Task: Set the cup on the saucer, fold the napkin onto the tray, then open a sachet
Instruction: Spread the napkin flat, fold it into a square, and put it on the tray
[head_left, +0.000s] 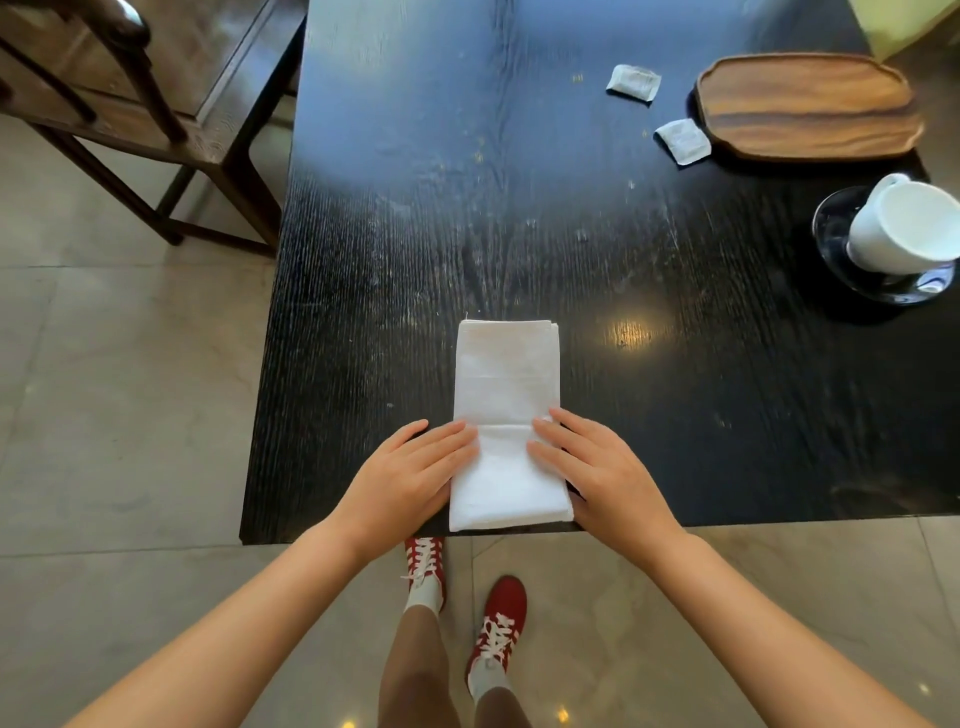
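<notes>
Both hands are lying flat and open on the napkin, gripping nothing: the left hand is pressing along its left edge and the right hand along its right edge, with the fingertips meeting near a crosswise crease. They are probably placed this way to flatten the cloth and keep its layers aligned before the next fold. The napkin is sitting as a long white strip at the near edge of the dark worktop, its near end just reaching the rim, close to the body where both hands can work it.

Further off to the right, the white cup is already standing on the dark glass saucer, so that step is looking done. The wooden tray is waiting empty at the far right, well apart from the napkin, which is yet to be carried over. Two sachets are lying unopened just left of the tray, the nearer one touching or almost touching its rim.

A wooden chair is standing beside the worktop's far left.
</notes>
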